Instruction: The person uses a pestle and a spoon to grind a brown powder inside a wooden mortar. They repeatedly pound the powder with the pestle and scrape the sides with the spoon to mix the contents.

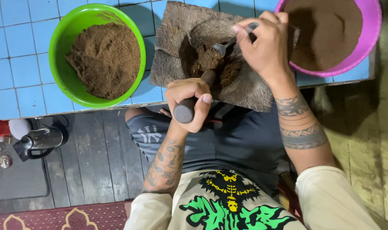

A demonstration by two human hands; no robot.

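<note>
A rough, weathered stone mortar (245, 87), grey and irregular in outline with a shallow worn hollow, sat on a counter of small blue glazed tiles (21, 64). In the hollow lay a clump of coarse brown powder (217, 64), crumbly and darker where it was heaped. The left hand (190, 102) was clenched around a thick, dark, rounded pestle (194, 100), whose blunt butt end pointed back toward the person while its far end reached down into the powder. The wrist was bent slightly and the tattooed forearm rose steeply from below. The right hand (264, 44) came in from the right edge of the mortar, fingers pinched on the handle of a metal spoon (230, 42), whose bowl rested against the heap just beside the pestle's tip. Its tattooed forearm ran diagonally down to a pale sleeve. To the left, well apart from the mortar, stood a smooth green plastic bowl (60, 55) holding a mound of lighter, fibrous brown powder. At the upper right a pink plastic bowl (370, 34) held finer, darker powder, with its rim partly hidden behind the right hand.
</note>
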